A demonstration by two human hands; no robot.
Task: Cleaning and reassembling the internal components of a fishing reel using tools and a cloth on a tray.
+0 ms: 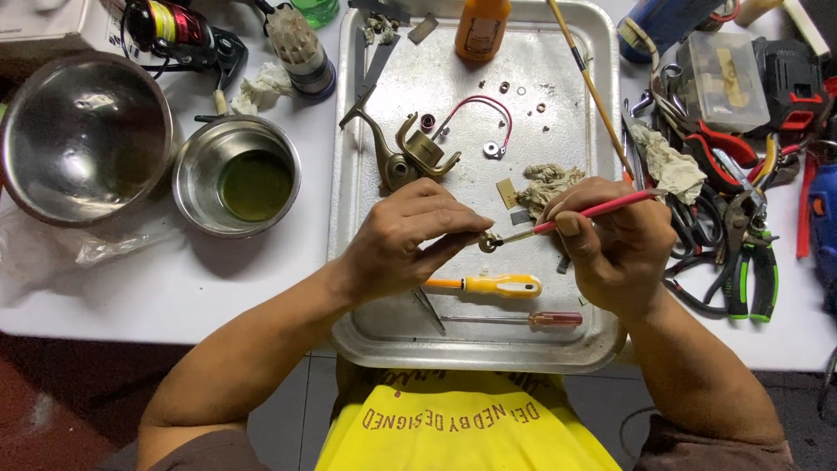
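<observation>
The small round part (489, 242) pinched in the left hand (403, 244) above the metal tray (558, 87) is too small to identify, and the fingers cover most of it. The tray's near rim disappears under both forearms. Behind the tray, the orange bottle (480, 26) is cut off by the top edge. Right of the tray, the blue tool (824, 227) runs past the frame edge, and the heaped pliers (741, 235) overlap too much to count.

A red-handled brush (593, 212), a yellow-handled screwdriver (488, 285), an orange bottle (480, 28), a silver tray (558, 105).
</observation>
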